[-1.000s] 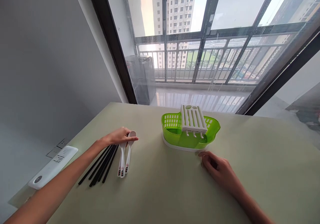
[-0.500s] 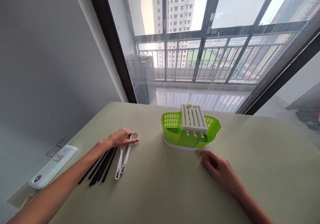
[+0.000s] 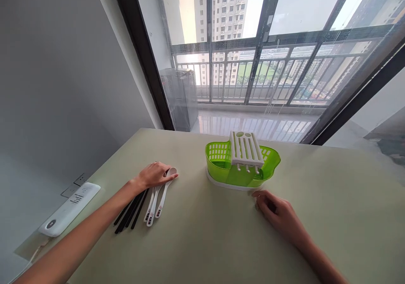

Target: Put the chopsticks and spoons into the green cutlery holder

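My left hand [image 3: 155, 174] lies closed over the heads of several white spoons [image 3: 158, 197], its thumb crossing the bowl of the rightmost one. Three spoon handles with small dark and red markings point toward me. Just left of them, black chopsticks [image 3: 128, 218] lie in a loose bundle, their far ends hidden beneath my left hand. My right hand [image 3: 274, 210] rests on the table, fingers loosely curled with nothing visible in them. Its fingertips are close to the front of a green basket [image 3: 221, 173] with a white base. A white slotted rack [image 3: 247, 153] with hooks bridges the basket's middle.
The pale green table [image 3: 202, 237] runs up to a glass sliding door at the back. A white power strip [image 3: 70, 210] with a cable is at the left edge, below a wall socket [image 3: 77, 182]. Railings and tall buildings show beyond the glass.
My left hand has shifted slightly right. The rightmost spoon has moved away from the others, and a third spoon handle now shows. The chopsticks lie closer together. My right hand stays put.
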### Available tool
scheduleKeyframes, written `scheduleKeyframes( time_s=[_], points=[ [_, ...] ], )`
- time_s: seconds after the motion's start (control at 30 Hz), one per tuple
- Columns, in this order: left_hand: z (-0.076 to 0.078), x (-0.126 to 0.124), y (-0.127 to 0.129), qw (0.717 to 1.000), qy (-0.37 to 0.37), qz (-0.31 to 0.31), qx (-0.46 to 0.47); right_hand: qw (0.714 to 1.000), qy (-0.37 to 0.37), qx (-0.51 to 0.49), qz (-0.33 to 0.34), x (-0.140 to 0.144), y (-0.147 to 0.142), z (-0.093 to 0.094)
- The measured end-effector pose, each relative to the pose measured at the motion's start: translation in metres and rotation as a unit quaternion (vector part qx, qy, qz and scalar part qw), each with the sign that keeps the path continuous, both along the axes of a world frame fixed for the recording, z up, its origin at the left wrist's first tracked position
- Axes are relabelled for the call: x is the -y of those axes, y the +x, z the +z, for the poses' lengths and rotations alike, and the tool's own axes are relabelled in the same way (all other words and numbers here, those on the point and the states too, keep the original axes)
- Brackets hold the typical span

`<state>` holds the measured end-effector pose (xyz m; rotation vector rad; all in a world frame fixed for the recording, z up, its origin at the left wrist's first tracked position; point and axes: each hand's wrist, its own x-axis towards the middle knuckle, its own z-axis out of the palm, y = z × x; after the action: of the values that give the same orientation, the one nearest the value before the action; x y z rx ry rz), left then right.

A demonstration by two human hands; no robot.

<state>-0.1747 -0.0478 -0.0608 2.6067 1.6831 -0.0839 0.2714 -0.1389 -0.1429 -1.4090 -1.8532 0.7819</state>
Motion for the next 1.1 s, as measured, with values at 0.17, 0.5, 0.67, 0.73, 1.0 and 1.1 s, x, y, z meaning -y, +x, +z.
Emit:
scheduleKeyframes(
  time_s=[0.17,0.5,0.67,0.73,1.0,1.1],
  points=[
    [0.001,0.003,0.003,0.999,0.023,-0.004,-0.034,1.0,0.004,0.004,-0.004,0.0,0.0,0.0],
    [0.003,0.008,0.007,0.994,0.047,0.001,-0.096,1.0,0.007,0.008,-0.005,0.0,0.0,-0.002],
    [0.003,0.009,0.006,0.993,0.051,0.003,-0.103,1.0,0.001,0.006,-0.001,0.0,0.0,-0.002],
    [0.006,0.008,0.005,0.994,0.046,0.006,-0.095,1.0,0.004,0.009,-0.005,0.001,0.0,-0.001],
    [0.046,-0.005,0.02,0.986,0.164,0.037,-0.003,1.0,0.004,0.014,-0.006,0.001,0.0,-0.003],
    [0.067,0.003,0.061,0.965,0.241,0.032,0.102,1.0,0.001,0.014,-0.015,0.001,0.0,-0.005]
  ],
)
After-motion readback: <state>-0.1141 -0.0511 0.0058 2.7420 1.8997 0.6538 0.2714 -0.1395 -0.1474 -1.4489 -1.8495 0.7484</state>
